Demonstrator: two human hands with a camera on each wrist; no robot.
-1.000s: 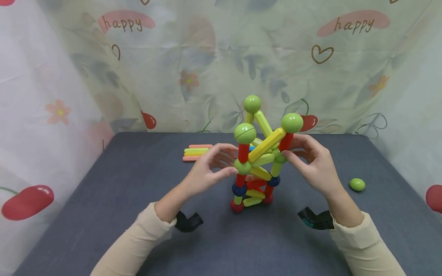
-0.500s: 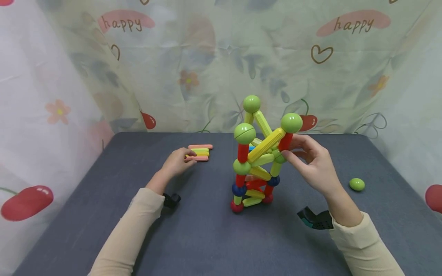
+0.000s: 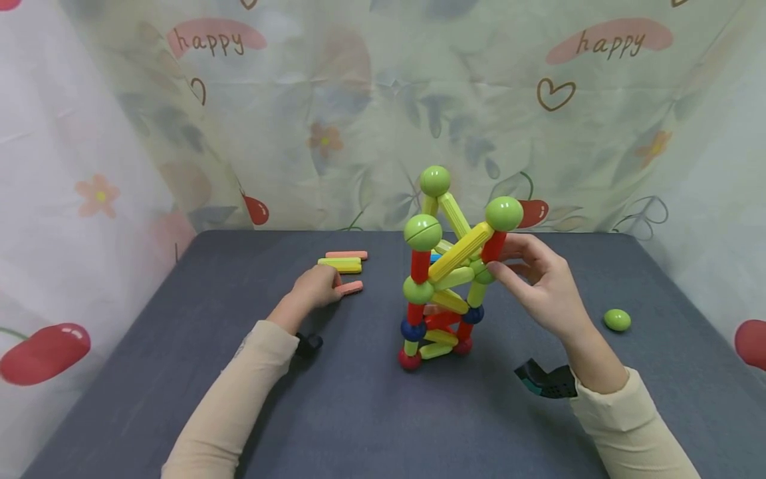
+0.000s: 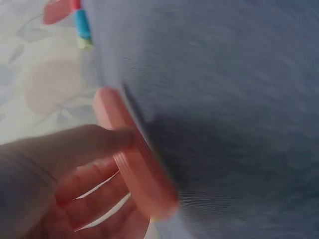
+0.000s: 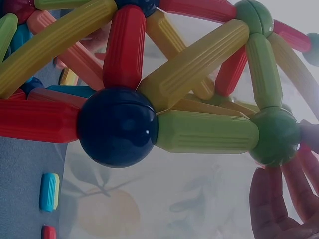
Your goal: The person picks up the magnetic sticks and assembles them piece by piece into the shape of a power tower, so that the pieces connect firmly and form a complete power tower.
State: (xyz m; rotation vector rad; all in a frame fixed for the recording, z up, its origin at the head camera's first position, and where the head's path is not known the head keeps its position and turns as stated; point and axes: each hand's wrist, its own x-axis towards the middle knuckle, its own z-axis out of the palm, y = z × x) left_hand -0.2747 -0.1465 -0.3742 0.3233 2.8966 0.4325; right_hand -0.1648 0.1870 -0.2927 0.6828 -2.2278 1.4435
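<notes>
A pink magnetic rod sticks out past the fingers of my left hand. In the left wrist view, thumb and fingers pinch this pink rod just over the dark tabletop. Right of centre stands an upright tower of magnetic rods and balls, topped by several green balls. My right hand holds the tower's right side at a green ball halfway up. The right wrist view has that green ball between thumb and fingers, near a dark blue ball.
Behind my left hand lie yellow-green rods and another pink rod. A loose green ball rests on the dark table at the right. A printed curtain hangs along the back and sides.
My left hand has left the tower's left side, reached the loose rods, and drawn one pink rod toward me. The right hand has stayed on the tower.
</notes>
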